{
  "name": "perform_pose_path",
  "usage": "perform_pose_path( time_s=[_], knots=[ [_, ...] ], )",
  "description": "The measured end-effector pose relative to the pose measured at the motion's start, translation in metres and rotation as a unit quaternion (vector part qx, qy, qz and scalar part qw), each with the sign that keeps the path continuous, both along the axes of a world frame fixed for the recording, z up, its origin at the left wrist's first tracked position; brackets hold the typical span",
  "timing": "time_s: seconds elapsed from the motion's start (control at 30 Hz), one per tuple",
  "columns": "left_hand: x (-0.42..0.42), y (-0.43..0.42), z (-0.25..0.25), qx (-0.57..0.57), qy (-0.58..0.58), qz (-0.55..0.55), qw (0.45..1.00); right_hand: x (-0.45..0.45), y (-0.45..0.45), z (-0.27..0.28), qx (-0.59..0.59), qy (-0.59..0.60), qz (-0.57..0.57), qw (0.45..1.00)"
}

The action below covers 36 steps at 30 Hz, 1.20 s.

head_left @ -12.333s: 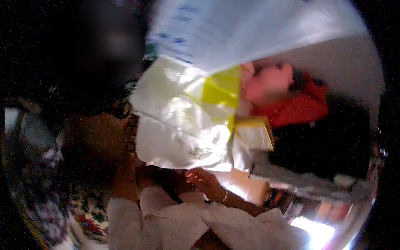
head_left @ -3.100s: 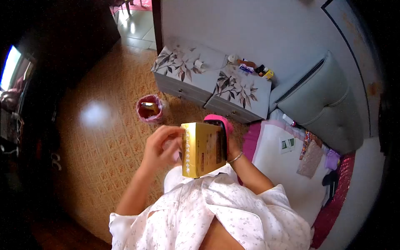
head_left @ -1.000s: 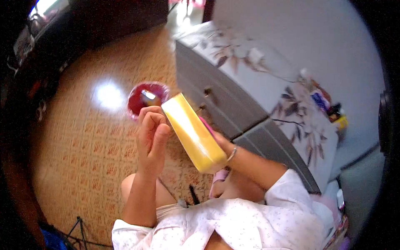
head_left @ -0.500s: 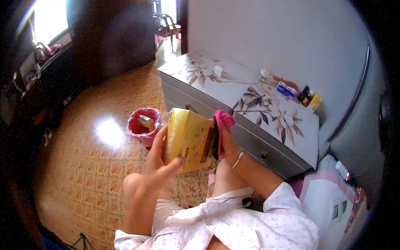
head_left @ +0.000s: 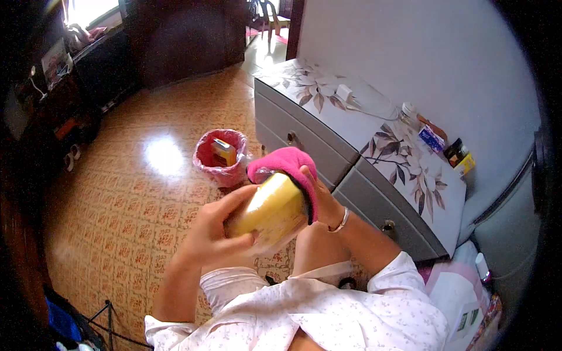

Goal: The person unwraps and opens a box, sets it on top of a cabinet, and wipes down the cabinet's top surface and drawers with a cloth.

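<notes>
A yellow, shiny package [head_left: 270, 209], boxy with faint print on its side, is held up over my lap. My left hand [head_left: 215, 227] grips its near left end, thumb below and fingers above. Around the far right end lies a pink cloth [head_left: 288, 159] with a dark inner edge, covering that part of the package. My right hand [head_left: 325, 202] holds the pink cloth against the package, with some fingers hidden behind it. A bit of clear plastic shows between cloth and package.
On the patterned floor stands a pink lined bin [head_left: 218, 169] with a yellow box [head_left: 224, 152] inside. To the right is a grey drawer cabinet [head_left: 316, 146] bearing a white charger [head_left: 344, 92] and small boxes. A white bag [head_left: 453, 292] sits at lower right, a black tripod [head_left: 109, 319] at lower left.
The pink cloth has spread from the package's right end over its top far side. The package has tilted, its printed face turning downward. The view has shifted left.
</notes>
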<state>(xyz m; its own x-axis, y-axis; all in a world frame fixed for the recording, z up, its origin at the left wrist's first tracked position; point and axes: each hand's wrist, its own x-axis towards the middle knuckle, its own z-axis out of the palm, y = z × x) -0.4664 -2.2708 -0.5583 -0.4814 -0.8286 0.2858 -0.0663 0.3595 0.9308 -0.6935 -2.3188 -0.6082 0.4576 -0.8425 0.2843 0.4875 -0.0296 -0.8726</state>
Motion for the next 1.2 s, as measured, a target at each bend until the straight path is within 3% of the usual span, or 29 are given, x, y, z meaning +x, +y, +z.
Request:
perform_pose_path(
  time_s=[0.1, 0.23, 0.3, 0.33, 0.4, 0.43, 0.5, 0.57, 0.6, 0.63, 0.83, 0.9, 1.03, 1.13, 1.2],
  knots=[
    [-0.008, -0.017, -0.007, -0.015, -0.007, -0.035, 0.999, -0.012, -0.006, 0.000, 0.035, -0.038, 0.031, 0.998],
    [-0.025, -0.033, -0.011, 0.038, 0.024, -0.015, 0.999, -0.032, -0.013, -0.009, 0.110, -0.009, -0.025, 0.994],
    [-0.033, -0.039, -0.016, 0.066, 0.049, -0.020, 0.996, -0.032, -0.005, 0.005, -0.169, 0.106, -0.150, 0.968],
    [-0.037, -0.040, -0.016, 0.096, 0.072, -0.024, 0.992, -0.035, -0.005, 0.001, -0.167, 0.106, -0.152, 0.969],
    [-0.046, -0.038, -0.010, 0.126, 0.048, -0.040, 0.990, -0.045, -0.004, -0.012, -0.024, 0.175, -0.149, 0.973],
    [-0.049, -0.041, -0.010, 0.177, 0.099, -0.051, 0.978, -0.053, -0.016, -0.016, -0.164, 0.223, -0.174, 0.945],
    [-0.054, -0.049, -0.011, 0.234, 0.146, -0.061, 0.959, -0.055, -0.022, -0.025, -0.161, 0.212, -0.161, 0.950],
    [-0.055, -0.061, -0.010, 0.050, 0.015, -0.030, 0.998, -0.053, -0.022, -0.041, -0.105, 0.186, -0.130, 0.968],
    [-0.055, -0.066, -0.010, -0.043, -0.052, -0.016, 0.998, -0.049, -0.019, -0.046, -0.048, 0.167, -0.116, 0.978],
    [-0.060, -0.069, -0.005, -0.158, -0.106, 0.018, 0.982, -0.046, -0.025, -0.048, -0.065, 0.141, -0.120, 0.980],
    [-0.050, -0.071, -0.007, -0.204, -0.133, 0.089, 0.966, -0.037, -0.030, -0.043, -0.057, 0.131, -0.087, 0.986],
    [-0.043, -0.071, -0.001, -0.211, -0.158, 0.100, 0.959, -0.027, -0.034, -0.037, -0.077, 0.070, -0.055, 0.993],
    [-0.030, -0.069, 0.005, -0.096, -0.127, 0.023, 0.987, -0.016, -0.043, -0.048, -0.107, 0.051, -0.009, 0.993],
    [-0.019, -0.067, -0.003, -0.059, -0.112, -0.016, 0.992, -0.008, -0.038, -0.053, -0.083, 0.061, 0.037, 0.994],
    [-0.016, -0.064, -0.014, -0.045, -0.103, -0.035, 0.993, 0.000, -0.028, -0.058, -0.008, 0.005, 0.070, 0.998]
  ],
)
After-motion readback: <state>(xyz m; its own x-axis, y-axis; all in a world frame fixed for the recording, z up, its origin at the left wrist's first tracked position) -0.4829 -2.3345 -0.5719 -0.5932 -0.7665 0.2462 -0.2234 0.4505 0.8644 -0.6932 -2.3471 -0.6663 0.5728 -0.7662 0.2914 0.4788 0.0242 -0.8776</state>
